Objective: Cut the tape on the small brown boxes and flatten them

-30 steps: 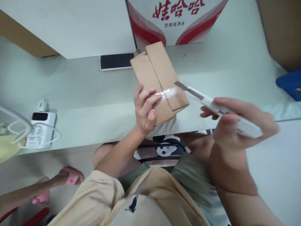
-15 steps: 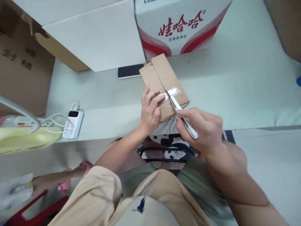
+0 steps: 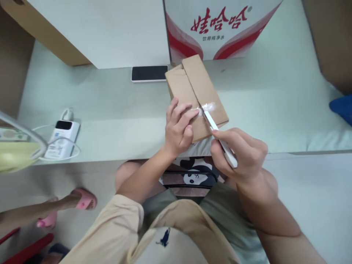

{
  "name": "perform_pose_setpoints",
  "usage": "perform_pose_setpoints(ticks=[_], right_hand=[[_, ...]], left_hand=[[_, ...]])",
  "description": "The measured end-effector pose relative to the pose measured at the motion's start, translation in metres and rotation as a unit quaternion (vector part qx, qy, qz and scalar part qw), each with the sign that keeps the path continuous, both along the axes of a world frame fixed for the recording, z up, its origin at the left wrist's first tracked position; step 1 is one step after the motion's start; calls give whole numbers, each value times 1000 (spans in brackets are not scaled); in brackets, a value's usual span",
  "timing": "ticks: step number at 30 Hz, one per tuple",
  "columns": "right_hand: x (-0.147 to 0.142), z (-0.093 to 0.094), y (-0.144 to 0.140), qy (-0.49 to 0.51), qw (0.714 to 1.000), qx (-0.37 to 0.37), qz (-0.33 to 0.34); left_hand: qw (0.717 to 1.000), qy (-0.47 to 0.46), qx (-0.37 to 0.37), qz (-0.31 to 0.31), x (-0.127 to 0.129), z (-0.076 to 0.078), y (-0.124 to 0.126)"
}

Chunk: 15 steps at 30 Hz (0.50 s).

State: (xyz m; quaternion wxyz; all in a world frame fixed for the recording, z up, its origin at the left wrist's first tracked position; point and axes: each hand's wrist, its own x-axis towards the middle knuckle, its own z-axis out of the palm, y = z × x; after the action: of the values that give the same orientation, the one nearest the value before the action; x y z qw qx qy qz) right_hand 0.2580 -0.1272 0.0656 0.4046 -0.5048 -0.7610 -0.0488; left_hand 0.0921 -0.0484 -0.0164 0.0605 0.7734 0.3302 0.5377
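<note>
A small brown cardboard box [image 3: 205, 80] lies slanted near the table's front edge, a strip of clear tape [image 3: 211, 106] across its lid seam. My left hand [image 3: 178, 124] rests on the lid, fingers stretched out and apart, steadying nothing between them. In my right hand [image 3: 242, 150] is a white utility knife [image 3: 220, 135], gripped between thumb and fingers. Its blade points away from me and sits at the seam where the tape crosses, close to my left fingertips. The blade's very tip is hard to make out.
Behind the box stand a white-and-red carton [image 3: 214, 29] and a large white box [image 3: 110, 33]. A phone [image 3: 150, 73] lies beside them. At left are a white power bank [image 3: 63, 139] with cables and a yellow tray [image 3: 13, 156]. Someone's pink sandals [image 3: 85, 199] show below.
My view has shifted, so the surroundings sit differently in the frame. The knife stays at the taped seam, and my left hand keeps its place on the box with little visible movement.
</note>
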Motion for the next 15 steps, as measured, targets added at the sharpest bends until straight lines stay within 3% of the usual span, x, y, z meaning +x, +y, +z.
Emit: perform_pose_setpoints(ticks=[8,15], right_hand=[[0,1,4,4,1000,0,11],[4,0,-22,0,998,42,-54]], left_hand=[[1000,10,-4,1,-3,-4,3],[999,20,-26,18,-4,-4,0]])
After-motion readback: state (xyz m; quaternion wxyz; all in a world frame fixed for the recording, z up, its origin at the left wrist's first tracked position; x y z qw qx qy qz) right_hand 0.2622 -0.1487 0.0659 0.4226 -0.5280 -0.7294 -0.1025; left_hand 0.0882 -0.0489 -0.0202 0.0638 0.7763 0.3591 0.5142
